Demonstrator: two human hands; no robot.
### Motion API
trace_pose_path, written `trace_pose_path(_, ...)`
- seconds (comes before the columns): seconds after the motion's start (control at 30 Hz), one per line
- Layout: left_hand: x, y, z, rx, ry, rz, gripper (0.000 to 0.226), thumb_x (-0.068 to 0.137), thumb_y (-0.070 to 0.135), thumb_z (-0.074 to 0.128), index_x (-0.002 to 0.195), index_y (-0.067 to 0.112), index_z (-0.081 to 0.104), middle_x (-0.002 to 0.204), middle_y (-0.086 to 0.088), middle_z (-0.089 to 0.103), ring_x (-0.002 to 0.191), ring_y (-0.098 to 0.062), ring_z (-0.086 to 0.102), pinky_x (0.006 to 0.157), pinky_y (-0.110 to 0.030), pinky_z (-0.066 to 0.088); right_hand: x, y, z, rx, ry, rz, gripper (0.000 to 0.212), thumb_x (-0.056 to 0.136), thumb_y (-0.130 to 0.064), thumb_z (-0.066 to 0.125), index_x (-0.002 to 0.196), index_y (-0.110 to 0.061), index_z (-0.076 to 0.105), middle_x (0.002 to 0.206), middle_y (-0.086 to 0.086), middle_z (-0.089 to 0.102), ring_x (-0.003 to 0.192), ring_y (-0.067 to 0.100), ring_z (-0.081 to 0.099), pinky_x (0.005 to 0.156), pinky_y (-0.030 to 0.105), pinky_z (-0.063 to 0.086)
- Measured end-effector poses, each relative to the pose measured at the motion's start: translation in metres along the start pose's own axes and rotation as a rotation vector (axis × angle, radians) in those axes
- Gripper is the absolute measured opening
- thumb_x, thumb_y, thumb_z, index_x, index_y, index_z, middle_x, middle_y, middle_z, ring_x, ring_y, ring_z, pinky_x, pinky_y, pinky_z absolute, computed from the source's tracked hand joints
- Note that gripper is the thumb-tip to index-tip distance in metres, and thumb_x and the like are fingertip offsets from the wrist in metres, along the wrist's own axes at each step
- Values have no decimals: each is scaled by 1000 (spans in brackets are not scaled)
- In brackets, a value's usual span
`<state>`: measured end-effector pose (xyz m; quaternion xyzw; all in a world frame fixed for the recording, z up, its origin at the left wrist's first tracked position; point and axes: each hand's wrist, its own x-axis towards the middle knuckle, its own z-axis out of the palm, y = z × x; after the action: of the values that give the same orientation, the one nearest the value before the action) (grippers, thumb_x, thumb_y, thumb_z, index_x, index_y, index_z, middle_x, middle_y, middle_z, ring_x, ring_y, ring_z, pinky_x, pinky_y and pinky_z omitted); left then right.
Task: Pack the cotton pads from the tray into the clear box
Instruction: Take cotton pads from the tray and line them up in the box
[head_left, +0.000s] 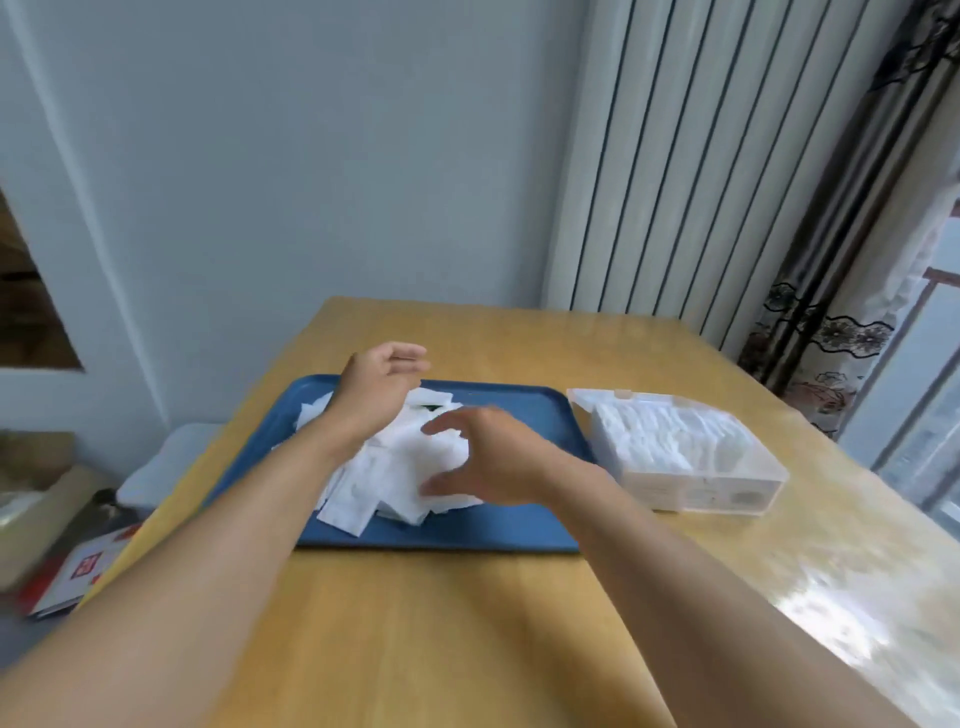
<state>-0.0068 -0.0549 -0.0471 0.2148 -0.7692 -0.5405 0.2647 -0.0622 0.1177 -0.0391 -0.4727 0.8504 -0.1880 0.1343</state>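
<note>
A loose heap of white square cotton pads (395, 478) lies in the middle of a blue tray (519, 530) on a wooden table. My left hand (382, 384) hovers over the heap's far left side, fingers relaxed, holding nothing. Over the right side of the heap is my right hand (488, 457), its fingers spread and its thumb low near the pads; it grips nothing. To the right of the tray stands the clear box (727, 488), its lid off or open, with rows of white pads (670, 431) inside.
The wooden table (441, 634) has bare surface in front of the tray and behind it. A white radiator (691, 156) and a patterned curtain (841, 291) stand at the back right. Boxes and a booklet (83, 566) lie on the floor at the left.
</note>
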Motion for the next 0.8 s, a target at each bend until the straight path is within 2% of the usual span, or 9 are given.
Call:
trace_pose_path(0.03,2,-2,0,-22,8,-22,28,97,2,56,110,24,67,108,6,75,101,-11,66,77,-21,46,3,0,9,-18,-63,-2,79,76,-51,83,145,-40,46,148,-8,45,136,14,37,103,33,43)
trace_pose_path(0.1,6,-4,-3,-65,20,-55,26,97,3,56,111,22,68,105,8,75,107,-11,66,82,-22,46,10,2,20,-58,-102,-41,80,78,-51,80,147,-45,42,150,-12,40,137,17,29,108,37,38)
trace_pose_path(0.23,5,-9,-8,-83,5,-97,23,96,6,60,107,24,69,103,11,74,108,-10,65,82,-22,46,18,10,29,-123,60,-90,45,91,-35,67,134,-39,56,136,-10,51,129,20,43,94,38,47)
trace_pose_path(0.3,3,-10,-6,-67,-33,-93,20,95,9,63,106,25,70,105,10,75,106,-8,66,84,-23,46,12,16,26,-242,86,-77,38,95,-30,61,132,-37,57,132,-10,55,126,18,46,87,34,45)
trace_pose_path(0.4,0,-8,-1,-34,-132,-53,19,95,9,67,109,21,70,106,6,76,101,-2,67,83,-19,47,1,28,15,-302,126,-41,38,95,-25,60,131,-35,56,129,-8,56,122,19,47,89,33,41)
trace_pose_path(0.53,-5,-4,4,14,-236,-1,20,91,12,73,110,18,71,105,1,77,95,-6,70,80,-18,48,-13,45,12,-136,233,27,47,88,-21,73,131,-35,58,126,-11,58,120,16,50,95,35,46)
trace_pose_path(0.63,-10,-5,4,97,-360,18,32,83,10,82,111,21,71,103,3,78,93,-14,74,89,-32,56,-19,51,10,152,243,72,68,79,-15,83,137,-35,54,117,-14,59,107,11,57,83,20,46)
trace_pose_path(0.73,-16,-5,8,183,-478,11,46,77,2,86,116,19,68,104,2,76,86,-14,75,89,-34,59,-21,50,11,251,168,80,81,73,-35,90,143,-35,48,122,-12,59,105,7,57,80,16,42)
trace_pose_path(0.8,-19,-3,11,200,-494,18,44,79,2,85,116,19,68,105,1,76,84,-11,74,85,-29,58,-21,46,16,287,233,79,71,76,-43,86,139,-35,54,118,-13,62,104,6,56,80,18,43)
